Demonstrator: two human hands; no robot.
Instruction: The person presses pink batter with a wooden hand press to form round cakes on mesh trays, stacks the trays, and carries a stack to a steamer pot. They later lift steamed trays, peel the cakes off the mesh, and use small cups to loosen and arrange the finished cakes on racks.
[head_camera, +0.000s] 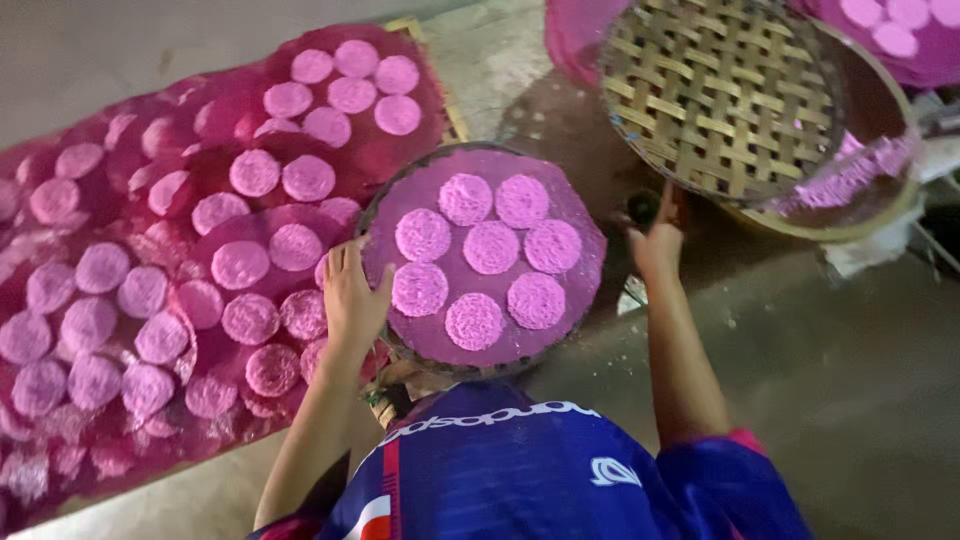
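Note:
A round tray (575, 300) lined with purple cloth sits in front of me and carries several round pink cakes (490, 247). My left hand (350, 298) rests on the tray's left rim, thumb over the cloth and fingers along the edge. My right hand (657, 238) reaches up on the right and grips the lower edge of a round woven bamboo lid (720, 95), which is held tilted above a second round tray (880, 210) with pink cloth. My blue shirt (520, 470) fills the bottom of the view.
A long mat (170, 120) covered in magenta netting lies to the left, filled with several rows of pink round cakes (240, 265). More cakes on pink cloth (900, 30) show at the top right. Grey concrete floor (860, 380) is to the right.

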